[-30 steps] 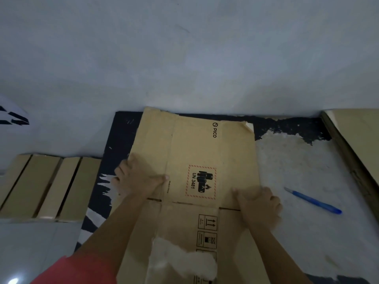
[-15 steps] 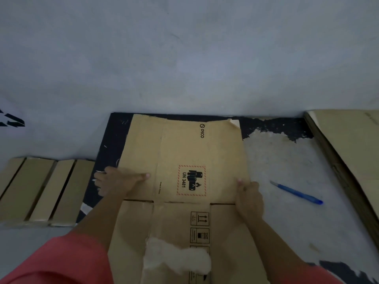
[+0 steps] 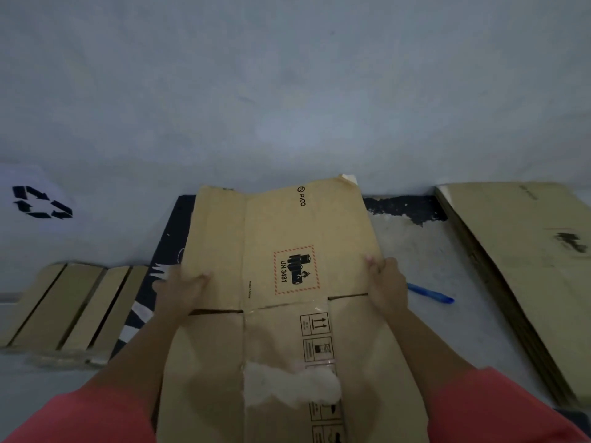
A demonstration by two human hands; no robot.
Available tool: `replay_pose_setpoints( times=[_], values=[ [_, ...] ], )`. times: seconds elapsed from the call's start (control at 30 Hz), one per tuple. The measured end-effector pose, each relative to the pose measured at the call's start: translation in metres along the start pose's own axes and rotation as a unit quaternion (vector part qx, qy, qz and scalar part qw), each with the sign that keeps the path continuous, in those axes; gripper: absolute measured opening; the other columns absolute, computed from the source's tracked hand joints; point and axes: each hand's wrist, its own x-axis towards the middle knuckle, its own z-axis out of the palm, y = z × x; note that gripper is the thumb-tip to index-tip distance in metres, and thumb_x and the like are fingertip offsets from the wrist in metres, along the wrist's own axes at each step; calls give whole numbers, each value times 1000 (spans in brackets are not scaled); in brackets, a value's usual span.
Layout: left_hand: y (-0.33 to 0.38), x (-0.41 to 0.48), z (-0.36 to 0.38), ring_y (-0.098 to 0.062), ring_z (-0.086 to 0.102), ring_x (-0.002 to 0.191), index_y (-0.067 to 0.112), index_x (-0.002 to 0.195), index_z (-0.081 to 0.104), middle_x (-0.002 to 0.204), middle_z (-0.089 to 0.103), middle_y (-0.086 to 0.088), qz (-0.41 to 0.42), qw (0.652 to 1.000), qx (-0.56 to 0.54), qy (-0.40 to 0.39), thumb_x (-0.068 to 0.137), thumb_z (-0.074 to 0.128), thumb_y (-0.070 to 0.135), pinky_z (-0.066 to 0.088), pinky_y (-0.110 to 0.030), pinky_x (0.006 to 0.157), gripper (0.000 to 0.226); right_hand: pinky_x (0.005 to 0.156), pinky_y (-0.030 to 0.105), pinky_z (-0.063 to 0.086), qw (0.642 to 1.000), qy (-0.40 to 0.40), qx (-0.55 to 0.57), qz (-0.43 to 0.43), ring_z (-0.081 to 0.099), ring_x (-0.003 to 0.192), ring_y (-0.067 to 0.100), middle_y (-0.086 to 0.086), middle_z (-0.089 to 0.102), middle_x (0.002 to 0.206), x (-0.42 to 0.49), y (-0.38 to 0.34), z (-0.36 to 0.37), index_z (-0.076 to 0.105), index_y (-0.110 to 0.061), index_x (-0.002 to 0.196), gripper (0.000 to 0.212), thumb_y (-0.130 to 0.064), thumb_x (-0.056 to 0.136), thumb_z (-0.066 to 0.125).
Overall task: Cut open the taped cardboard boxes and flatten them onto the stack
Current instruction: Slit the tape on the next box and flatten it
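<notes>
A flattened brown cardboard box (image 3: 287,238) with a PICO logo and a red-framed UN 3481 label is tilted up off the floor in front of me. My left hand (image 3: 179,287) grips its left edge, thumb on top. My right hand (image 3: 385,286) grips its right edge the same way. A torn white patch shows low on the box. At the right lies the stack of flattened boxes (image 3: 524,263). A blue cutter (image 3: 430,294) rests on the floor just right of my right hand.
Several more cardboard pieces (image 3: 70,305) stand side by side at the left. A dark mat with a worn white surface (image 3: 425,251) lies under the box. A white wall rises close behind. A black recycling symbol (image 3: 40,203) shows at far left.
Both hands moved from pressing on top of the box to gripping its side edges. The box's far end has lifted off the mat, and the view has shifted towards the stack.
</notes>
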Motion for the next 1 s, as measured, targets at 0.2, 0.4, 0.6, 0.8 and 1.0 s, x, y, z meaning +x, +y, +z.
replay_pose_setpoints(
  times=[0.2, 0.4, 0.6, 0.8, 1.0],
  values=[
    [25, -26, -14, -39, 48, 123, 3, 143, 37, 141, 47, -17, -54, 986, -148, -60, 60, 82, 59, 41, -53, 103, 110, 69, 31, 36, 997, 42, 42, -58, 54, 85, 28, 8, 53, 88, -8, -18, -64, 48, -3, 103, 44, -45, 99, 38],
    [75, -69, 4, -33, 60, 101, 7, 125, 59, 116, 64, -13, 34, 962, -232, -144, 70, 81, 45, 49, -45, 89, 70, 71, 34, 32, 989, 114, 46, -84, 55, 99, 37, 26, 58, 103, -7, -12, -152, 45, -3, 94, 36, -39, 99, 43],
    [132, -112, 68, -32, 58, 104, 12, 117, 61, 116, 63, -11, 143, 949, -253, -125, 85, 70, 35, 47, -48, 94, 40, 78, 37, 36, 989, 134, 16, -54, 54, 106, 38, 26, 59, 110, 20, 26, -235, 43, -7, 96, 39, -46, 98, 41],
    [201, -155, 174, -29, 58, 102, 9, 120, 59, 109, 62, -7, 188, 938, -253, -144, 91, 65, 30, 46, -41, 84, 36, 93, 40, 38, 989, 142, -33, -37, 49, 118, 41, 27, 53, 127, 97, 87, -325, 46, 1, 123, 57, -49, 98, 38],
    [258, -199, 310, -28, 59, 103, 10, 125, 57, 117, 63, -8, 166, 945, -244, -144, 90, 66, 33, 48, -37, 81, 44, 83, 38, 38, 992, 103, -72, 0, 52, 107, 37, 23, 54, 119, 191, 167, -414, 46, 1, 120, 58, -51, 97, 38]
  ],
)
